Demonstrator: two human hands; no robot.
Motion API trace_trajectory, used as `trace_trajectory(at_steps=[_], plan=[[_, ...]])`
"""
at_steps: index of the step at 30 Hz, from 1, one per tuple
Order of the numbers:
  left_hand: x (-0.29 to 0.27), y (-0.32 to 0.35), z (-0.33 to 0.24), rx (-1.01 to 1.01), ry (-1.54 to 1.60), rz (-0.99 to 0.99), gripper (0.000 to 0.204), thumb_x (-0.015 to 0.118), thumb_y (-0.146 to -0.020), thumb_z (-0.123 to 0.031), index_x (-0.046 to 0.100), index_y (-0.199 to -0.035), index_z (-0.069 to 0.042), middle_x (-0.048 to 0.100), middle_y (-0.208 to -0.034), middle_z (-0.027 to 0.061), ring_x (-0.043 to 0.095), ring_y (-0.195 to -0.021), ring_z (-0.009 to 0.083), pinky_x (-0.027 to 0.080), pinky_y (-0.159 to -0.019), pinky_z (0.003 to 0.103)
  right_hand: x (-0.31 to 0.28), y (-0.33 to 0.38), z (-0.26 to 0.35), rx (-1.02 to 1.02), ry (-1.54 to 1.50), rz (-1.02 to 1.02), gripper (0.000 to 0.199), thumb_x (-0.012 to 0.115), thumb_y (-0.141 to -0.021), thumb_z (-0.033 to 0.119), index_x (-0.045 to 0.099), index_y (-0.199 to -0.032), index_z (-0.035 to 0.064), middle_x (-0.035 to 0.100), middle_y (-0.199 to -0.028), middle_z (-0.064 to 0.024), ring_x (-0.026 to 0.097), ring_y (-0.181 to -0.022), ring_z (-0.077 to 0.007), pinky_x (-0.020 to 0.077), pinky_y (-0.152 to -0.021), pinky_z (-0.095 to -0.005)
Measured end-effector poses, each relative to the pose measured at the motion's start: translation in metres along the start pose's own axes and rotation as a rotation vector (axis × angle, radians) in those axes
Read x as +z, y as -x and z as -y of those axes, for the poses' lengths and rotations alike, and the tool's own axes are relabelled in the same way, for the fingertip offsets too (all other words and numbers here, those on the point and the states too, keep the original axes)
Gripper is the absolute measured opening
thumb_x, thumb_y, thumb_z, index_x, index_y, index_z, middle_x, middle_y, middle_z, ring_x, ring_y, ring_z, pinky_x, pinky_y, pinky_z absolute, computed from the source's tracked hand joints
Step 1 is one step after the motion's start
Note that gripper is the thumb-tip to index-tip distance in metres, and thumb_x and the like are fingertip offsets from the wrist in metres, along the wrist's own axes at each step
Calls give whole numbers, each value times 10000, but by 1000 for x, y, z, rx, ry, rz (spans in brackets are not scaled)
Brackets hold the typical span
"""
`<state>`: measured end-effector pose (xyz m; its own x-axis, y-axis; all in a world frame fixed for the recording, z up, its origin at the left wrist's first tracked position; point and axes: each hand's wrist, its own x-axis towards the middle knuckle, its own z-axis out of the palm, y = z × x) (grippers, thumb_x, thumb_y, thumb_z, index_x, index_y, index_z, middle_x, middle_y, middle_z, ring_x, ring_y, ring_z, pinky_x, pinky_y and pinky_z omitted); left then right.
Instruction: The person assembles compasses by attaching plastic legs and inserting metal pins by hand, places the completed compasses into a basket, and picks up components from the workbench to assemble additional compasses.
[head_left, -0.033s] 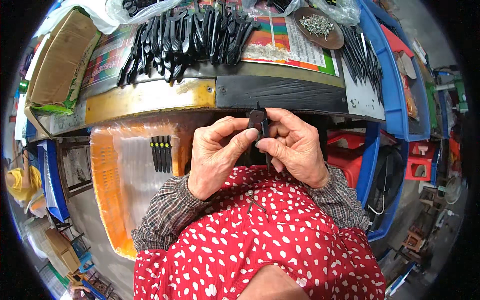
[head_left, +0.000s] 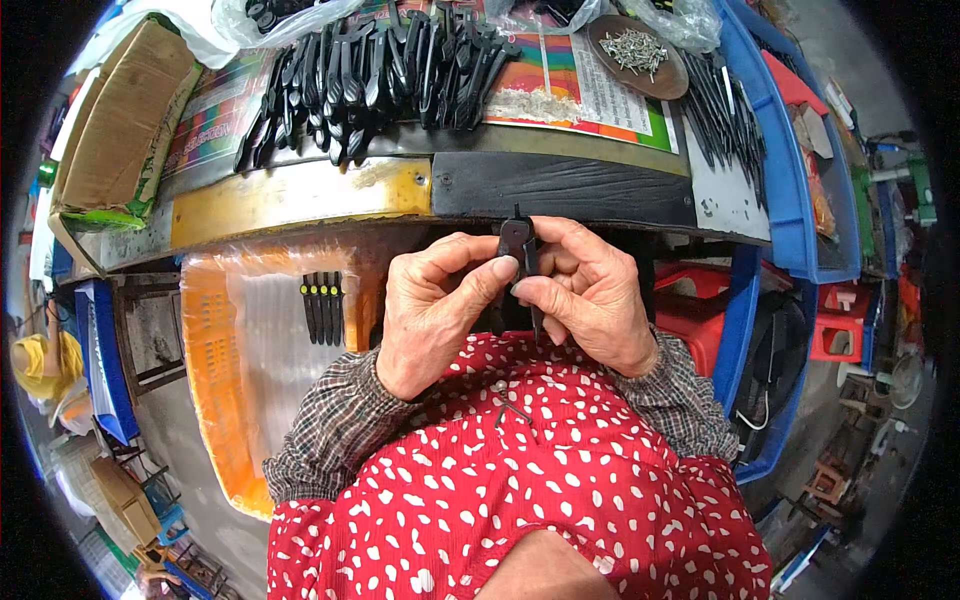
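Note:
In front of my body, just off the table's front edge, both my hands pinch a black plastic piece point(head_left: 515, 238) with a wide, flat head and a thin peg at its top. My left hand point(head_left: 435, 305) grips it from the left, thumb on its face. From the other side, my right hand point(head_left: 590, 295) holds it between thumb and fingers, and a narrow black end hangs below them. Fingers hide much of the piece, so I cannot tell whether it is one part or two pressed together. Beyond, a heap of long black plastic parts point(head_left: 375, 75) lies on the table.
A brown dish point(head_left: 675, 82) of small metal pins and thin black strips point(head_left: 722, 125) lie at the table's right. A cardboard box point(head_left: 125, 120) stands left. Below is an orange basket point(head_left: 215, 390), lined with plastic, holding several black pieces with yellow dots point(head_left: 322, 310). Blue bins point(head_left: 822, 255) flank the right.

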<state>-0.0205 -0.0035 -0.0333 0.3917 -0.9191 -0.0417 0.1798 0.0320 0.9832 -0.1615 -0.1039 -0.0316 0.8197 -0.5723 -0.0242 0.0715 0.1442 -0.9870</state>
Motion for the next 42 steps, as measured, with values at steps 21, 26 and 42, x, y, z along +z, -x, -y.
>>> trace_trajectory(at_steps=[21,26,42], plan=[[7,-10,12,-35,134,-10,165,616,-878,-92,659,-972,36,591,-682,-7,471,-544,19,380,-469,165,0,-2,-16,-77,-104,-33,486,592,-866,0,410,-1317,-9,627,-900,-67,505,-517,-32,405,-426,-163],[10,-10,12,32,12,-37,127,626,-856,-66,647,-915,44,585,-682,-5,499,-577,43,409,-518,194,-9,-5,-2,-57,82,-37,372,630,-867,81,520,-1202,-39,584,-780,-3,464,-544,-5,375,-453,-153],[13,-13,5,84,43,193,148,536,-922,-88,546,-986,45,599,-854,42,573,-769,86,470,-666,206,-15,-14,37,-66,117,-51,72,621,-845,20,568,-864,-25,573,-724,1,548,-646,-31,459,-541,-186]])
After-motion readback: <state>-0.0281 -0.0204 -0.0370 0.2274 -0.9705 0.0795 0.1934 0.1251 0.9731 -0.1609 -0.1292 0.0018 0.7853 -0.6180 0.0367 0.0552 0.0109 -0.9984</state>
